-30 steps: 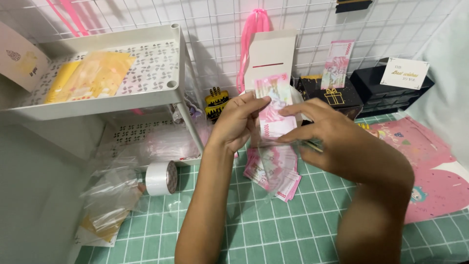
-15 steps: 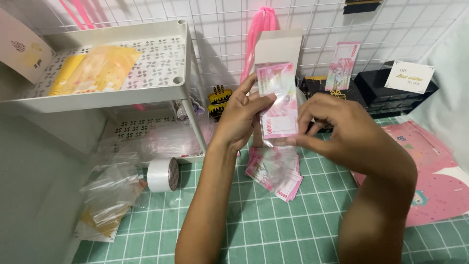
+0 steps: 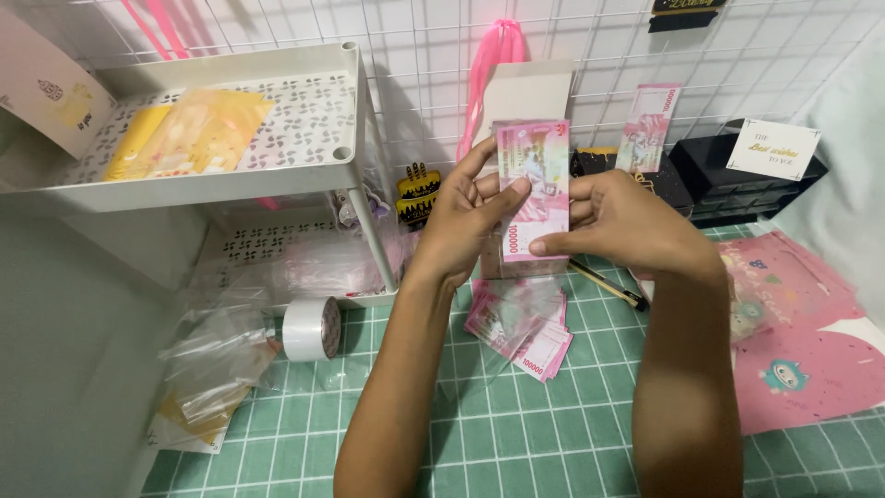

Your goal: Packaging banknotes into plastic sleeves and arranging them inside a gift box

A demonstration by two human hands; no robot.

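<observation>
Pink banknote [image 3: 535, 189] held upright in front of the chest line, above the bench [image 3: 369, 443], pinched between both hands. Left hand [image 3: 466, 217] grips its left edge, thumb laid across the face, fingers [image 3: 475, 159] behind. Right hand [image 3: 622, 226] clamps the lower right edge, thumb in front and fingers folded behind; both hands closed on the note, neither released. Compared with a second ago, when the note sat crumpled and slanted between the hands, it now stands straight and flat, long side vertical, so the smoothing or squaring of the note looks largely done, as a judgement. A second layer of paper seems to sit behind the front note; cannot tell how many sheets. Directly below, lying on the green gridded mat, a loose fan of pink banknotes [image 3: 521, 323], partly under clear film. A dark pen [image 3: 608, 286] lies just right of that pile, near the right wrist. Behind the held note, a beige card [image 3: 530, 88] leans on the white wire grid wall [image 3: 406, 37], with a pink ribbon [image 3: 493, 55] hanging beside it and another pink note [image 3: 650, 124] clipped to the grid. Left: white two-tier shelf [image 3: 277, 180] holding yellow packets [image 3: 189, 134]; roll of clear tape [image 3: 312, 327] and clear plastic bags [image 3: 217, 355] on the bench. Right: pink patterned sheet [image 3: 811, 350], black boxes [image 3: 728, 175].
</observation>
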